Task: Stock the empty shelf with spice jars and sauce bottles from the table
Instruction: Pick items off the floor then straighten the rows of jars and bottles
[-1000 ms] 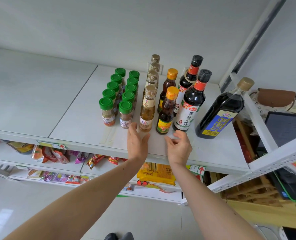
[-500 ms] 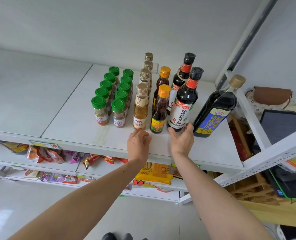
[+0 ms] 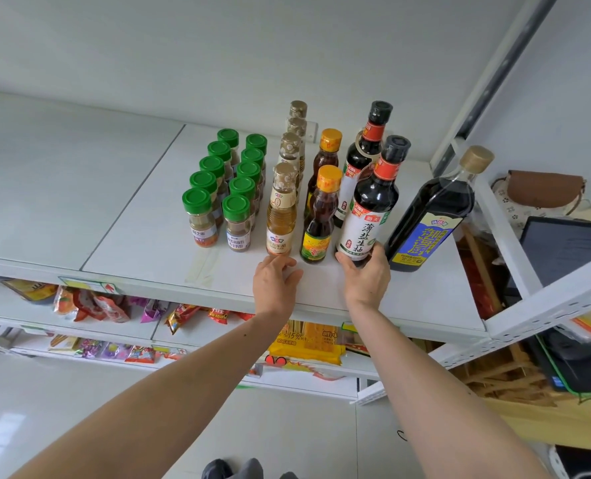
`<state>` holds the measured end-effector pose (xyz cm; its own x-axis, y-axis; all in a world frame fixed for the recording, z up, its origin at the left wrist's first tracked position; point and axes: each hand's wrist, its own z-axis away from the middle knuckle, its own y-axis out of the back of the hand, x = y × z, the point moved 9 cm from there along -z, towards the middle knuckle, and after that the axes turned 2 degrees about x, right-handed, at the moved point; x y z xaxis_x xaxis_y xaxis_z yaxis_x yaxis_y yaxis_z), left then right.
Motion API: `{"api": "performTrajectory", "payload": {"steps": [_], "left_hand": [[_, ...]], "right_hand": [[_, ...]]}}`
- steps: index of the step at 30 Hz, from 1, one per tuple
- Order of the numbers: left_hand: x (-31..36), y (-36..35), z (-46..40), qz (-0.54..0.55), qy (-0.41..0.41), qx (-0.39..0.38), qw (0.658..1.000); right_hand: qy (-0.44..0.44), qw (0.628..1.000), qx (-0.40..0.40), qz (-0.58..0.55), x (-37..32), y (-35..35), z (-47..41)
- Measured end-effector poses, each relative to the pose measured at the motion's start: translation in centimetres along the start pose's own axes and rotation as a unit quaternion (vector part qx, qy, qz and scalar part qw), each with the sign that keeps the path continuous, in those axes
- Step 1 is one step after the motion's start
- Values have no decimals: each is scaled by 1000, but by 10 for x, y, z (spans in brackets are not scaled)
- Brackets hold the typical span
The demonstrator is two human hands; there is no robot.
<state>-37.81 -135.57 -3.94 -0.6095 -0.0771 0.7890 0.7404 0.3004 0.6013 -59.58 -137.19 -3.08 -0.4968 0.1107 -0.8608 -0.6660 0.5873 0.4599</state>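
On the white shelf (image 3: 131,233) stand two rows of green-capped spice jars (image 3: 201,216), a row of pale vinegar bottles (image 3: 281,216), two orange-capped oil bottles (image 3: 320,219), two black-capped soy sauce bottles and a big dark bottle with a blue label (image 3: 432,216). My right hand (image 3: 366,278) grips the base of the front soy sauce bottle (image 3: 370,209). My left hand (image 3: 275,283) rests on the shelf with fingertips at the foot of the front vinegar bottle, holding nothing.
Lower shelves hold snack packets (image 3: 90,305) and a yellow pack (image 3: 304,340). At the right are the shelf's white frame (image 3: 542,302), a dark screen (image 3: 570,247), a brown pouch (image 3: 542,188) and a wooden crate (image 3: 504,378). The left part of the shelf is bare.
My right hand moved forward from the shelf's front and closed around the base of the front soy sauce bottle. My left hand slid slightly toward the vinegar bottle.
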Motion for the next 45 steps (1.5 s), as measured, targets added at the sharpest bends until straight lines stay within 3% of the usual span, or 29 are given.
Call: {"api": "performTrajectory", "payload": {"steps": [14, 22, 27, 32, 45], "left_hand": [[1, -1, 1, 3, -3, -12, 1000], [25, -15, 24, 6, -89, -29, 996], [46, -41, 32, 32, -74, -60, 995], [56, -50, 27, 44, -33, -39, 998], [53, -49, 27, 52, -15, -18, 998]], "right_hand": [[12, 999, -10, 30, -1, 9, 15], [27, 1000, 8, -2, 10, 37, 26], [21, 995, 92, 46, 24, 82, 9], [-73, 995, 30, 55, 41, 77, -27], [-45, 992, 40, 111, 42, 74, -35]]}}
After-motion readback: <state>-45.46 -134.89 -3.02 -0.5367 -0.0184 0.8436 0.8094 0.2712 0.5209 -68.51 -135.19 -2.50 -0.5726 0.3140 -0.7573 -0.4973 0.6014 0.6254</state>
